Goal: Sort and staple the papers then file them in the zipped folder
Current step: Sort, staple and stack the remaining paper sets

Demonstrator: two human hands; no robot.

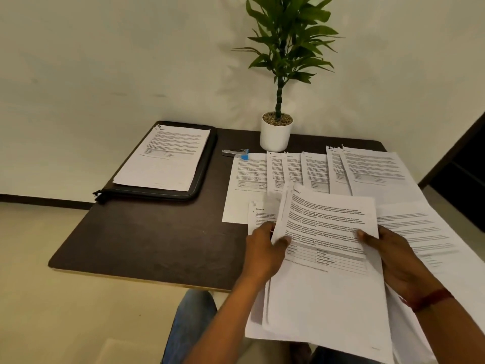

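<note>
Now: both grips on one sheaf of pages

We hold a sheaf of printed pages (pixel 328 290) by its sides. The left grip (pixel 265 248) pinches the left edge with the thumb on top. The right grip (pixel 393 258), a red thread band (pixel 430 299) at its wrist, pinches the right edge likewise. The sheaf tilts over the near right corner of the surface (pixel 157 232), above more loose sheets.

Behind it, a row of overlapping paper piles (pixel 315 169) fans across the right half. A small stapler (pixel 236 153) with a blue tip lies just beside the leftmost pile. The black zipped folder (pixel 203 174) lies flat at the far left corner, carrying a set of pages (pixel 162 158). A round white plant pot (pixel 275 135) stands at the far edge by the pale wall (pixel 105 61).

The surface is dark and matte, with rounded corners and a light rim. Its bare top shows from the folder to the near edge. Beige floor (pixel 39 285) lies to the left.
</note>
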